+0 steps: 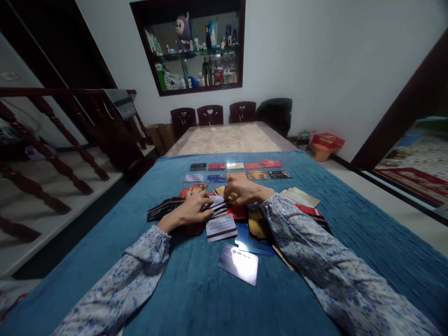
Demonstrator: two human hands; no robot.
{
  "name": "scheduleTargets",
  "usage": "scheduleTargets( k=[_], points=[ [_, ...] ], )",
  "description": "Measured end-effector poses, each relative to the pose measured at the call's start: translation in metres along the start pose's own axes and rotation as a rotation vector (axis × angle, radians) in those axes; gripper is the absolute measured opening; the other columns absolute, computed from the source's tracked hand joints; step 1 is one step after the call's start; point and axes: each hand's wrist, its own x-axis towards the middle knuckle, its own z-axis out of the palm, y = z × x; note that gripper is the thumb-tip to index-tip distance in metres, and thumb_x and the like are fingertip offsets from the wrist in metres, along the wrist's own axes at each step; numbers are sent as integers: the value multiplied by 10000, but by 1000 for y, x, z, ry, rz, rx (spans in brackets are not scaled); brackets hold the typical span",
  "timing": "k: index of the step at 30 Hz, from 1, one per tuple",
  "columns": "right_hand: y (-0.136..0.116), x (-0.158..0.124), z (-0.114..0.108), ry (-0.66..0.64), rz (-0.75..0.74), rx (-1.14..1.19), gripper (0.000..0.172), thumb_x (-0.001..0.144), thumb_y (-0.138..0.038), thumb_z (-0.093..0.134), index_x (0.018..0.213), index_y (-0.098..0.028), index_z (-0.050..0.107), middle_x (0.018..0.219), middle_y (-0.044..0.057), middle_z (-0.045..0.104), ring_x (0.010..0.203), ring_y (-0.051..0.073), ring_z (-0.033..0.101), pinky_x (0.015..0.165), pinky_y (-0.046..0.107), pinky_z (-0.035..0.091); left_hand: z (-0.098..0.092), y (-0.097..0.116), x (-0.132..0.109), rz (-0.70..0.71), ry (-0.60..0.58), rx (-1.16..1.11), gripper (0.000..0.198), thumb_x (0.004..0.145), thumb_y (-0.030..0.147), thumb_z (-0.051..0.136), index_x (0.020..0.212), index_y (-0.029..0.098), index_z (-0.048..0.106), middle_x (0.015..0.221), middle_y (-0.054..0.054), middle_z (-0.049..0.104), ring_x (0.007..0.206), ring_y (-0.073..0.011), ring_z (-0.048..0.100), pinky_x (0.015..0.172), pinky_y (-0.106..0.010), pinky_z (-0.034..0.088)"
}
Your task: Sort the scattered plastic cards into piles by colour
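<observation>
My left hand and my right hand meet over a heap of plastic cards on a blue cloth. Both hands pinch a small stack of cards between them, fingers closed on its ends. Beyond the hands, two neat rows of cards lie face up on the cloth. A shiny silver card lies alone nearest to me. A white card with a dark stripe lies just under the left hand.
The cloth covers the near end of a long table; bare marble top shows beyond. Dark wooden chairs stand at the far end. A stair railing runs along the left. A wall shelf holds bottles and a toy.
</observation>
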Motion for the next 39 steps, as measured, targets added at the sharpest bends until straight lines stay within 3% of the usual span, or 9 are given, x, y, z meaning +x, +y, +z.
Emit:
scheduleTargets(
  k=[7,15,19,24,28,39],
  points=[
    [-2,0,-4,51,25,2,210,755,-154,695,901,-209,835,857,62,785,899,232,609,835,335,459,-5,-5,0,91,58,-71,288,971,321,541,1017,208,802,1094,-99,744,1067,-245,634,1014,-404,444],
    [-2,1,-1,214,61,-30,190,894,-149,634,924,-204,813,843,82,757,886,219,594,798,314,456,-3,-15,0,98,245,-1,293,980,224,499,947,204,789,966,-86,773,966,-233,671,917,-397,441],
    [-3,0,-1,295,48,-30,175,911,-131,647,937,-203,804,857,78,762,875,205,591,764,291,443,5,-25,3,119,349,19,271,949,158,526,1027,211,780,1015,-84,788,982,-244,678,876,-390,445],
    [-3,2,5,340,84,-66,162,921,-139,662,994,-205,791,893,80,756,903,204,603,747,282,427,10,-27,3,89,363,35,331,937,117,526,1166,209,746,1125,-94,785,1019,-258,676,895,-407,449],
    [-4,3,8,330,141,-87,263,908,-128,674,1146,-209,752,983,87,750,955,208,614,754,281,417,13,-25,3,59,389,-5,414,928,86,507,1295,185,672,1222,-108,759,1055,-257,674,928,-421,446],
    [-12,3,9,193,216,-129,420,865,-121,625,1278,-196,645,994,86,692,938,222,589,777,281,397,16,-17,3,-32,381,58,349,932,114,517,1240,178,668,1190,-126,745,1084,-290,653,925,-433,446]
  ],
)
